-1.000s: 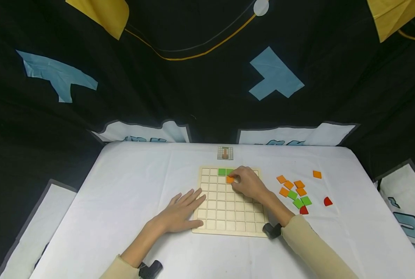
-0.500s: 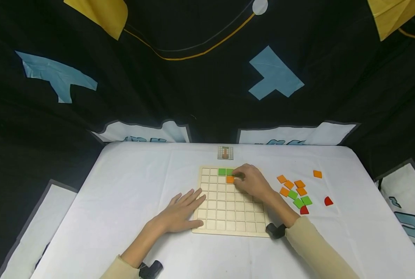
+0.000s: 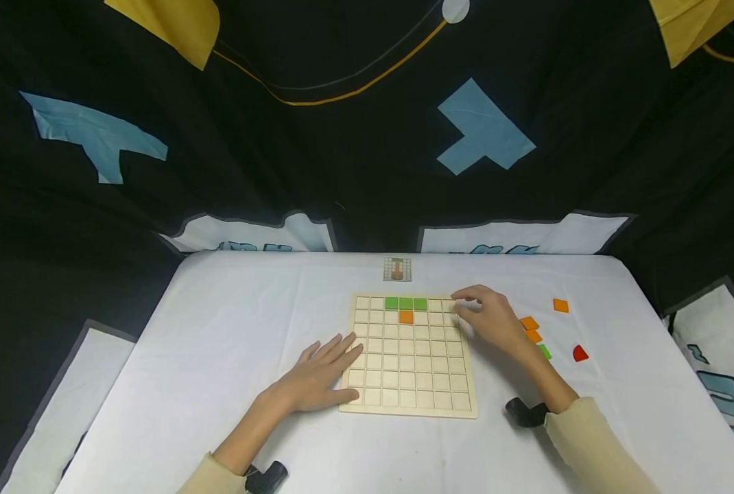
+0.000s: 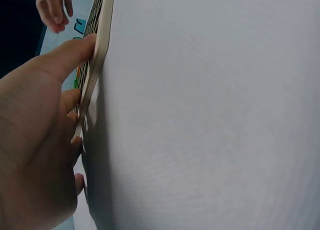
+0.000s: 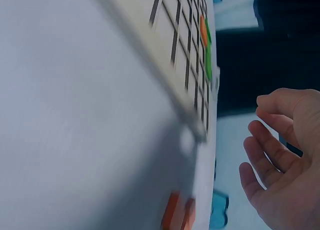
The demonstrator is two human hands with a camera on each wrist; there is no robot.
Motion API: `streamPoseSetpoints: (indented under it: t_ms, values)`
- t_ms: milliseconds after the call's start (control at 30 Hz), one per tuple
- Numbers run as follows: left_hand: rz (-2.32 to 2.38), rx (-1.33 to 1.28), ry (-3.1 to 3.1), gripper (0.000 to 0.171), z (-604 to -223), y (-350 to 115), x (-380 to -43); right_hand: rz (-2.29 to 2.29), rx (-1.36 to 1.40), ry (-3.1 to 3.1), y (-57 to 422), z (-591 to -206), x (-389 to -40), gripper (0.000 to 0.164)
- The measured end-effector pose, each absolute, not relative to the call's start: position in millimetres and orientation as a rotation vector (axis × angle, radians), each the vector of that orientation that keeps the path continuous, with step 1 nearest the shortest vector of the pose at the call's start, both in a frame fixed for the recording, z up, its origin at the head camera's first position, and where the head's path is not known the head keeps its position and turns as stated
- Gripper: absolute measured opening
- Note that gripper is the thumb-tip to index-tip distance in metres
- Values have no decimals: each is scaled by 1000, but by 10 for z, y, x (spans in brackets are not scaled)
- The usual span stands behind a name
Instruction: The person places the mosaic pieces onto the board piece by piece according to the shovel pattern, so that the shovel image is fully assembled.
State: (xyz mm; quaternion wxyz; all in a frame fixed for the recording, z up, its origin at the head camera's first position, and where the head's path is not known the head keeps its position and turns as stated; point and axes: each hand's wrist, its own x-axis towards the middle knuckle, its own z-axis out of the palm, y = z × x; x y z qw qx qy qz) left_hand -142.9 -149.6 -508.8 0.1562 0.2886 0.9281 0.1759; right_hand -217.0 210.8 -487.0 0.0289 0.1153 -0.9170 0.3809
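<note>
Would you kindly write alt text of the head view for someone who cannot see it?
A person's left hand touches the left edge of a pale gridded board holding three green squares and one orange square. The empty right hand hovers near the board's far right corner, beside loose coloured pieces on a white table.

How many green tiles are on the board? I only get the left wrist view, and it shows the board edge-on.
Observer: Three green tiles, side by side in the far row of the board.
Operator: What sits next to them?
Observer: One orange tile, in the next row toward the person, in line with the middle one.
Operator: And off to the right?
Observer: At least one red piece lies on the white table.
</note>
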Motion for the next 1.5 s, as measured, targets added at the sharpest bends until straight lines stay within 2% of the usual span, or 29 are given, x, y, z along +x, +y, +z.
streamPoseSetpoints:
  t_ms: [633,833,967,1200,1500]
  values:
    - [515,835,2664,81,-5069,-1494,-1416,1237,-102,-2866,3351,-4877,-2033,39]
    - [513,839,2662,81,-5071,-1491,-1418,1345,-221,-2891,3683,-4885,-2062,52]
    - [521,838,2661,81,-5068,-1492,-1417,1377,-242,-2911,3822,-4947,-2107,54]
    - [532,852,2652,80,-5059,-1500,-1428,1385,-282,-2902,3925,-5120,-2169,46]
    - [541,856,2645,80,-5076,-1511,-1424,1347,-269,-2922,3950,-5227,-2233,44]
